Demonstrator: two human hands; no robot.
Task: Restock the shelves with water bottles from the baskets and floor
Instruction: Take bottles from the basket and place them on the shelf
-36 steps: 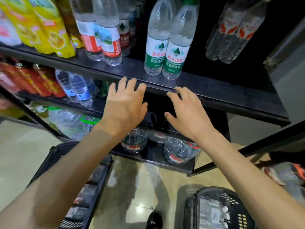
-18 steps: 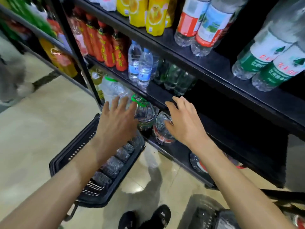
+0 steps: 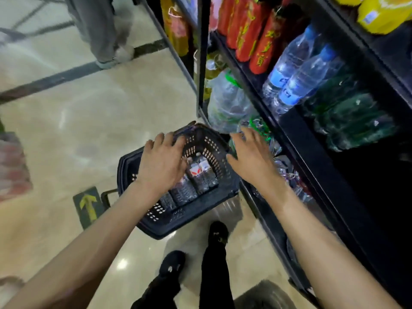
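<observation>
A black plastic basket [image 3: 191,210] stands on the floor beside the black shelf unit [image 3: 312,157], with several small water bottles [image 3: 200,175] lying in it. My left hand [image 3: 161,163] hovers over the basket's left half with its fingers spread, holding nothing. To the right, my right hand [image 3: 252,157] is spread above the basket's right rim, next to the shelf's lower level, and is also empty. Blue-capped water bottles [image 3: 296,79] stand on the middle shelf.
Red-label drink bottles [image 3: 252,34] and dark green bottles [image 3: 350,117] fill the middle shelf. Large clear jugs with green handles [image 3: 227,101] sit low on the shelf. A second basket [image 3: 265,295] lies at the bottom. Another person's legs [image 3: 107,30] stand at the far left. My feet [image 3: 218,235] are below the basket.
My view has swung left and down from the shelves to the floor basket. Both hands have dropped from the shelf edge to above the basket, still empty.
</observation>
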